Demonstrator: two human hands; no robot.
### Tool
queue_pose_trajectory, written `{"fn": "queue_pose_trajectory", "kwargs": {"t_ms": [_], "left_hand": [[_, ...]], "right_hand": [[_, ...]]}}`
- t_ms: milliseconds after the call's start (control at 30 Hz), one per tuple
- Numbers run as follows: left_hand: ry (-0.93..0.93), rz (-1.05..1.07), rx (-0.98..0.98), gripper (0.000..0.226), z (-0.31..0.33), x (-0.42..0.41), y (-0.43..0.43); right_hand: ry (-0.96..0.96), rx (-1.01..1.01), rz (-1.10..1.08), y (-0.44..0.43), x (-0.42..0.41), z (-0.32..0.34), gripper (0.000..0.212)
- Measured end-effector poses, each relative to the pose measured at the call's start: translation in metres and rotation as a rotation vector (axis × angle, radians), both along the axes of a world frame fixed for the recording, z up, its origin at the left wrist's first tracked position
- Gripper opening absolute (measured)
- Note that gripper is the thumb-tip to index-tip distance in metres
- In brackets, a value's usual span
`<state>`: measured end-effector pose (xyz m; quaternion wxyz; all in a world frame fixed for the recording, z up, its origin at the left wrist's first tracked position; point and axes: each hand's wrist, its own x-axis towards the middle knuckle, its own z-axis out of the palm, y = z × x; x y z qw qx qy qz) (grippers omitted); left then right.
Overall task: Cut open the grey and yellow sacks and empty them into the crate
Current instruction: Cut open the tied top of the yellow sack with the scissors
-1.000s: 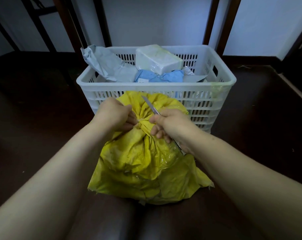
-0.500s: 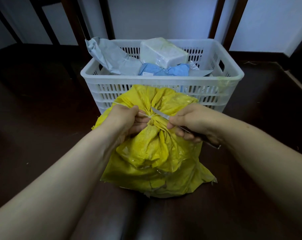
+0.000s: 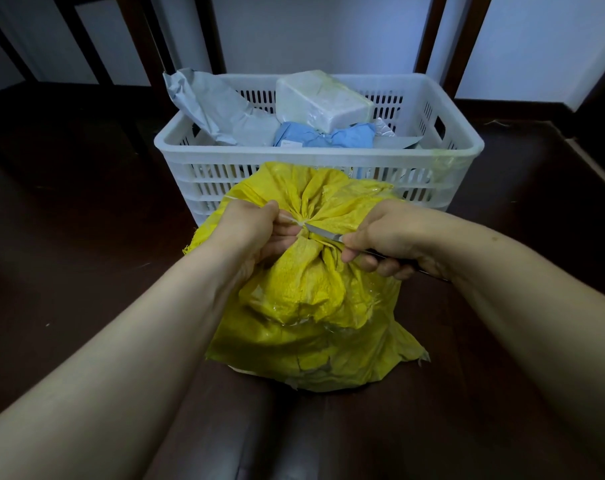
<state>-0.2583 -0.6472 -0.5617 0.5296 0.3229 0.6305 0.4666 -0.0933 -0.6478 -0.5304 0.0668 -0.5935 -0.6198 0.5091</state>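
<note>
A yellow woven sack [image 3: 308,306] stands on the dark floor in front of a white slotted crate [image 3: 315,157], its neck bunched and tied. My left hand [image 3: 256,233] pinches the pale tie string [image 3: 287,218] at the neck. My right hand [image 3: 394,237] grips a small knife [image 3: 323,233] by its dark handle, with the blade tip at the knot. A grey sack [image 3: 218,109] lies crumpled in the crate's left end.
The crate holds a white wrapped block [image 3: 322,98] and a blue parcel [image 3: 325,135]. Dark wooden posts [image 3: 432,32] and a pale wall rise behind it. Dark floor [image 3: 69,237] lies on both sides. My knees [image 3: 294,438] are just below the sack.
The knife swung from pointing up over the sack to lying level, its tip now at the knot. My right hand shifted right. The left hand kept its hold at the neck.
</note>
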Motion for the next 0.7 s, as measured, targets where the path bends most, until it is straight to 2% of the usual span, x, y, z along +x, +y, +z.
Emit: {"fn": "queue_pose_trajectory", "kwargs": {"t_ms": [700], "left_hand": [[0.068, -0.018, 0.034, 0.037, 0.0004, 0.0058, 0.0]], "right_hand": [[-0.046, -0.041, 0.007, 0.0009, -0.0015, 0.0042, 0.03]]}}
